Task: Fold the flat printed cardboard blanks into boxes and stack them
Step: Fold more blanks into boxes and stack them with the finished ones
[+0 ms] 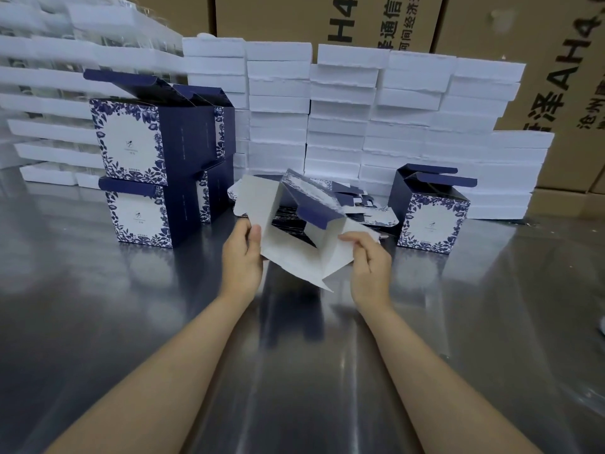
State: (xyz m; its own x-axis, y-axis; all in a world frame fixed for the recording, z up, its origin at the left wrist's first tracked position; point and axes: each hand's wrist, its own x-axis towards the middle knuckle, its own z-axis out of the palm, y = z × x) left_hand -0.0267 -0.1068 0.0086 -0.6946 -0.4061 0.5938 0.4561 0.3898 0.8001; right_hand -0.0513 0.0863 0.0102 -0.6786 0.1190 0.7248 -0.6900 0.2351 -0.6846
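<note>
Both hands grip 1 half-opened box blank above the steel table — left hand and right hand pinching its white flaps. Folded blue-floral boxes stand stacked far left; 1 more stands right.

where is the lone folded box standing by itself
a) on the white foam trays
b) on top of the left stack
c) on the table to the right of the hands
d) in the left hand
c: the single folded box stands on the metal table right of both hands, apart from the two-high stack on the left.

folded boxes stacked left of flat blanks
</note>
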